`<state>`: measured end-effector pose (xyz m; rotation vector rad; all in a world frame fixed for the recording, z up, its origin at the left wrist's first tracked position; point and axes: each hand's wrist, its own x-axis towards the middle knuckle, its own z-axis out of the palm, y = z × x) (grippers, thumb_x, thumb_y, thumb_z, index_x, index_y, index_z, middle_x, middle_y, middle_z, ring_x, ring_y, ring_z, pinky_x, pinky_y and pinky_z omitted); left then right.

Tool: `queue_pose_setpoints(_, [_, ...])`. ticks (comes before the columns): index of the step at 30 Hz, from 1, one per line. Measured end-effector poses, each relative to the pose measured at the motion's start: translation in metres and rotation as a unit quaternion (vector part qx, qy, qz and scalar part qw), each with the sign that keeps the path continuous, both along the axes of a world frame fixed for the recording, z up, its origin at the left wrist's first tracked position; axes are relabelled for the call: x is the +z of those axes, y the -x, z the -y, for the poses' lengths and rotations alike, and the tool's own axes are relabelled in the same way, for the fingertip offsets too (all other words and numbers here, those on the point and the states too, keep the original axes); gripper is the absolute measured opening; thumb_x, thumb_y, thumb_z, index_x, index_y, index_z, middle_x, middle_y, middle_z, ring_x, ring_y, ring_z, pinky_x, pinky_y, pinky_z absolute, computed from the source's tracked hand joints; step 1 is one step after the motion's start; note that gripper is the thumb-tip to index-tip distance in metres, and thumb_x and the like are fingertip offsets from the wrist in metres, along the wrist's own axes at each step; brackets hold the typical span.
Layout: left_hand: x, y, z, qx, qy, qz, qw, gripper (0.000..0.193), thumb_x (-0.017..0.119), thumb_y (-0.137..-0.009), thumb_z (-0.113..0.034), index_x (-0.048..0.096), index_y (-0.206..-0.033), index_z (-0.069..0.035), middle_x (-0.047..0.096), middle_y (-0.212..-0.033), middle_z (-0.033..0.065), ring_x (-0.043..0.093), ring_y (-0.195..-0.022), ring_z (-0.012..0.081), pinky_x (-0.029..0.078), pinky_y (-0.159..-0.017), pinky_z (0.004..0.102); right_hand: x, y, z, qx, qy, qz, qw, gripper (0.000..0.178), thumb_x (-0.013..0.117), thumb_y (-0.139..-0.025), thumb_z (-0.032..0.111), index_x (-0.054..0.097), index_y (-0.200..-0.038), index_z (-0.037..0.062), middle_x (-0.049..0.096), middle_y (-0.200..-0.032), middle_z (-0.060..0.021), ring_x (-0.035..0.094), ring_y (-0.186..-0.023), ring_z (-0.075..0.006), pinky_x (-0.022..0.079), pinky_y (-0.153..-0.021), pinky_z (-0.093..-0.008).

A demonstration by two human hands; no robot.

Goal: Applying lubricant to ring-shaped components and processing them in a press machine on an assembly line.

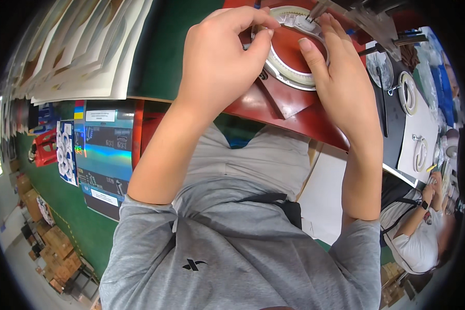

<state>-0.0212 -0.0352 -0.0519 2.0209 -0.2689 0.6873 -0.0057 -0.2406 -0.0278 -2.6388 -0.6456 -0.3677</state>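
Observation:
A white ring (pixel 289 77) with a ribbed inner edge lies on a red work surface (pixel 250 103) at the top of the view. Clear plastic pieces (pixel 289 19) sit along its far rim. My left hand (pixel 225 59) bends over the ring's left side, thumb and forefinger pinched together at the rim; what lies between the tips is too small to make out. Around the ring's right side is my right hand (pixel 343 77), its thumb over the opening and its fingers stretched along the outer rim. Thin metal prongs (pixel 311 16) stand over the far rim, close to the right fingertips.
Metal fixture parts (pixel 382 31) rise beyond my right hand. More white rings (pixel 409 93) lie on the bench at right, near a seated person (pixel 416 243). Clear-bagged sheets (pixel 88 51) hang over the left side. Cardboard boxes (pixel 57 248) are stacked on the floor.

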Motion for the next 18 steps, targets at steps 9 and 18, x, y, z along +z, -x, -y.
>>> queue_pose_setpoints(9, [0.028,0.015,0.011,0.0,0.091,-0.106,0.99,0.014,0.072,-0.091,0.0,0.076,-0.105,0.004,0.076,-0.105,0.0177,0.077,-0.087,0.0212,0.058,-0.074,0.0282,-0.002,-0.005,0.005,0.013,0.014,0.016,1.0,0.06,0.056,-0.109,0.04,0.054,-0.146,-0.0073,0.051,-0.155,-0.0269,0.049,-0.145,-0.0399,0.039,-0.119,-0.0407])
queue_pose_setpoints(18, [-0.007,0.002,0.011,-0.007,0.086,0.001,0.996,0.014,0.074,-0.087,-0.005,0.079,-0.1,-0.001,0.077,-0.097,0.0132,0.074,-0.078,0.0223,0.06,-0.073,0.0318,-0.006,-0.007,0.006,0.018,-0.005,-0.002,1.0,0.057,0.053,-0.111,0.037,0.052,-0.148,-0.0074,0.049,-0.158,-0.0265,0.043,-0.15,-0.0378,0.034,-0.123,-0.0399])
